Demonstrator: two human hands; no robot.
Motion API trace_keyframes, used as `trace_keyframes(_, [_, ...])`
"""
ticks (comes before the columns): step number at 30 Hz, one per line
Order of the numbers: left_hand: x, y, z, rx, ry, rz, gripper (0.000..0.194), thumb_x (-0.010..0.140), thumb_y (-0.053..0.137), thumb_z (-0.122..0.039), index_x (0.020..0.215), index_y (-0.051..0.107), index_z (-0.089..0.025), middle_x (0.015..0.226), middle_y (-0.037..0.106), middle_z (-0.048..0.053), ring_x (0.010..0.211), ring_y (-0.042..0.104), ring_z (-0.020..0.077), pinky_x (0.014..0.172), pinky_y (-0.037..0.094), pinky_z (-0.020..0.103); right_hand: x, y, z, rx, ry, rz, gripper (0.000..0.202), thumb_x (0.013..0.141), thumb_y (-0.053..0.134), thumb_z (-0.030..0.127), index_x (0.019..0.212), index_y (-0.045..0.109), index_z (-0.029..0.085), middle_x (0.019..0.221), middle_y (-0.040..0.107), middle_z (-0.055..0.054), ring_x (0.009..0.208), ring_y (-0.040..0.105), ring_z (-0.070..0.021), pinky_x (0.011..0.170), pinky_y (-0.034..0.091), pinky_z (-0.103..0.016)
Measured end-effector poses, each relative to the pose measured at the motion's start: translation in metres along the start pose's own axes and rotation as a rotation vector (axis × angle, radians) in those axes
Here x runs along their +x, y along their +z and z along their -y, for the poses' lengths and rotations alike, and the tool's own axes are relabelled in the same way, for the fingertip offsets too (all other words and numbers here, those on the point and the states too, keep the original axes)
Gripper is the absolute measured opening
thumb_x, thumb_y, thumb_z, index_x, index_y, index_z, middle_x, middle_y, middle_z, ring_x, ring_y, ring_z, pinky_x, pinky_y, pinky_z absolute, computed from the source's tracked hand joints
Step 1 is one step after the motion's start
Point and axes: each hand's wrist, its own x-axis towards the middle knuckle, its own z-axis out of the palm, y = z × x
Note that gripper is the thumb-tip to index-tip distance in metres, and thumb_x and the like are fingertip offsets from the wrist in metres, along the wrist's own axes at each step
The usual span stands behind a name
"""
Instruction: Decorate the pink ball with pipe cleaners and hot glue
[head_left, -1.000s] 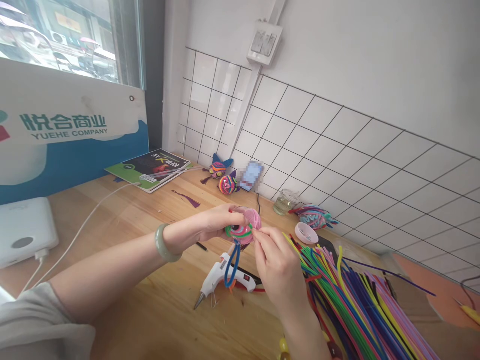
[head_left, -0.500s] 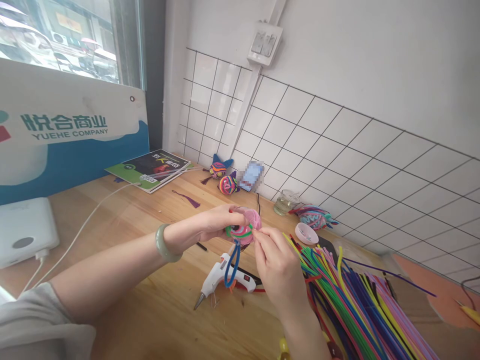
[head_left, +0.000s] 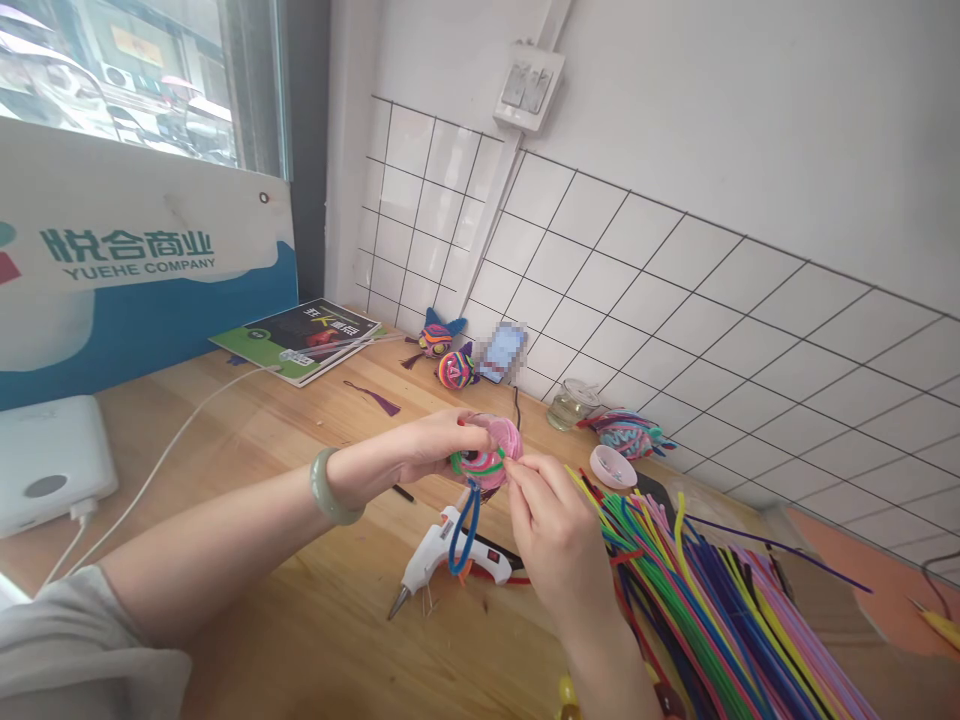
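Note:
My left hand (head_left: 439, 442) is wrapped round a small rounded pipe-cleaner ornament (head_left: 510, 436), pink with green, red and blue stripes. A blue pipe-cleaner loop (head_left: 455, 560) hangs from its underside. At the ornament's right edge, my right hand (head_left: 559, 525) pinches close to the end of a green strip; the exact bit between the fingertips is too small to make out. Under both hands a white hot glue gun (head_left: 427, 555) lies on the wooden table, its nozzle pointing towards me.
Bundled coloured pipe cleaners (head_left: 697, 600) spread at the right. Behind stand finished ornaments (head_left: 456, 369), a phone (head_left: 502, 352), a glass jar (head_left: 571, 405), a small pink dish (head_left: 613, 467) and a striped fish-like piece (head_left: 630, 433). A purple tassel (head_left: 381, 402) and a booklet (head_left: 307, 340) lie left.

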Motion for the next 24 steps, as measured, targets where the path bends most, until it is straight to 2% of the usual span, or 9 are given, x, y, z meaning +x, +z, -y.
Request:
trace_keyframes(11, [0.0003,0.0003,0.0004,0.000,0.000,-0.003,0.028,0.068,0.055,-0.019,0.095,0.064,-0.018,0.077,0.059,-0.001,0.072,0.060,0.0124,0.069,0.055,0.026,-0.0007,0.0001,-0.0001,0.019,-0.003,0.001,0.021,0.090,0.046,0.006,0.097,0.065,0.010,0.087,0.063,-0.011,0.081,0.062,-0.0194,0.074,0.052,-0.033])
trace_keyframes(24, [-0.0003,0.0005,-0.0005,0.004,-0.005,-0.024,0.031,0.068,0.054,-0.018,0.097,0.064,-0.018,0.078,0.060,0.000,0.073,0.061,0.0128,0.067,0.055,0.025,-0.0008,0.0003,0.0000,0.005,0.004,0.011,0.023,0.090,0.043,0.006,0.096,0.064,0.014,0.087,0.064,-0.010,0.081,0.063,-0.0187,0.075,0.052,-0.033])
